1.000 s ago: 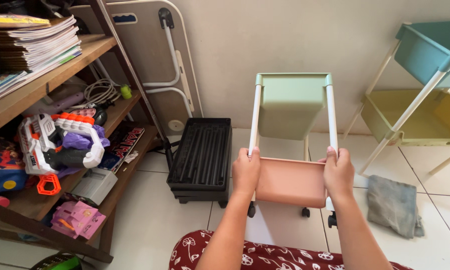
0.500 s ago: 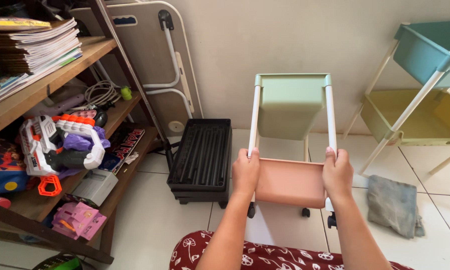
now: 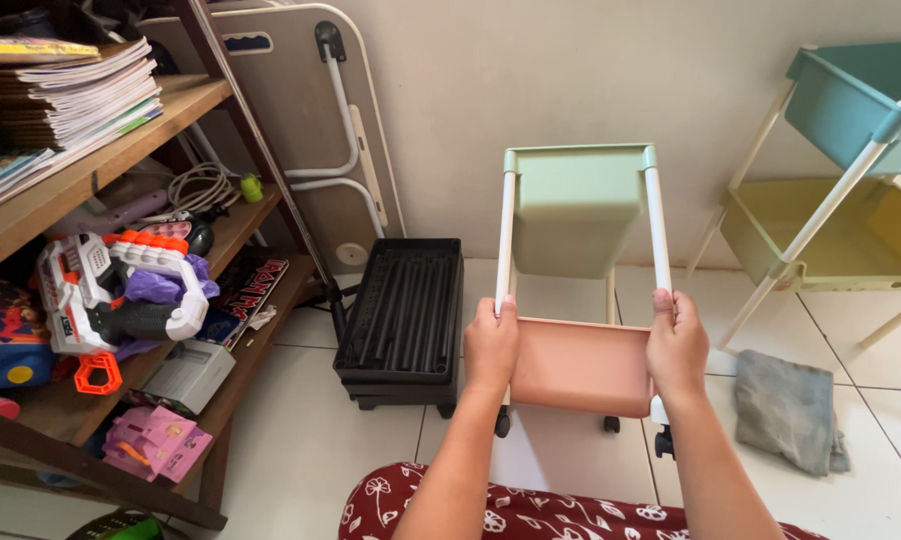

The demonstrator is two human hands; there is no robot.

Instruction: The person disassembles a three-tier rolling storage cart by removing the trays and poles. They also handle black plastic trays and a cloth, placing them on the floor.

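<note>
I have the small rolling cart (image 3: 581, 300) tipped toward me on the tiled floor (image 3: 301, 440), between the black slatted tray (image 3: 403, 310) on its left and the grey cloth (image 3: 789, 410) on its right. My left hand (image 3: 491, 345) is wrapped around the near end of the left white post (image 3: 506, 230), and my right hand (image 3: 676, 345) is wrapped around the right white post (image 3: 657, 230), both just where the posts meet the pink tray (image 3: 581, 365). My fingers are curled fully round the tubes, with the thumbs lying over the top. It looks like thin moulded plastic on hollow tubes, so I judge it light and fairly stiff, though the frame could twist a little if I pulled on one side only. The posts look smooth and may slip in the grip, so holding at the joints by the pink tray seems the firmer place; the tray rims would probably flex more. The green tray (image 3: 576, 205) at the far end hangs free, so the weight sits away from me. I cannot see the inside of either tray from here, and my hands cover the joints, so I cannot tell how well the posts are seated. Only a few casters (image 3: 611, 424) show under the pink tray. A second cart (image 3: 831, 200) at the far right is cut off by the frame edge.
</note>
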